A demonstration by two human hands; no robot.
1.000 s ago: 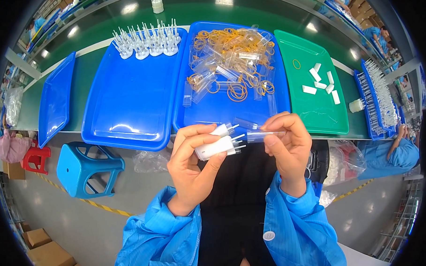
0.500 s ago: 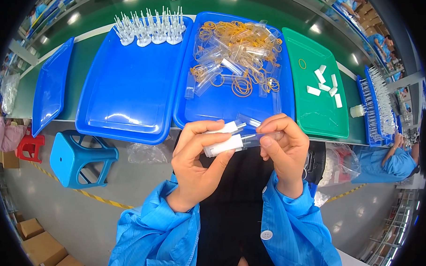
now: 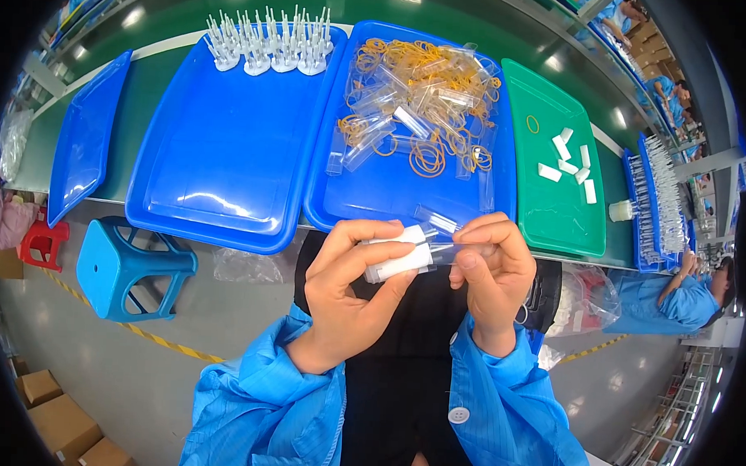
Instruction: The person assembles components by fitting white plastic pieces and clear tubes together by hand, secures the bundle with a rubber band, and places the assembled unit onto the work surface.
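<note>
My left hand (image 3: 339, 296) is closed around a couple of small white rectangular pieces (image 3: 407, 257), held between thumb and fingers. Clear plastic shows along their ends and lower side. With thumb and fingertips my right hand (image 3: 499, 266) pinches a clear plastic sleeve (image 3: 444, 254), whose left end meets the white pieces; whether it is around them I cannot tell. Just past my hands is a blue tray (image 3: 366, 201) with a heap of yellow-brown rubber bands (image 3: 427, 158) and clear sleeves (image 3: 367, 153). My palms are hidden.
A green tray (image 3: 554, 219) at right holds several white pieces (image 3: 589, 191) and one rubber band (image 3: 533, 123). Another blue tray (image 3: 219, 162) bears white pronged holders (image 3: 312, 58) at its far edge. A blue stool (image 3: 113, 269) stands left below the table; a person in blue (image 3: 662, 301) sits right.
My right hand has come slightly closer to my left, bringing the clear sleeve nearer the white pieces. The whole view has shifted a little; both grips stay closed.
</note>
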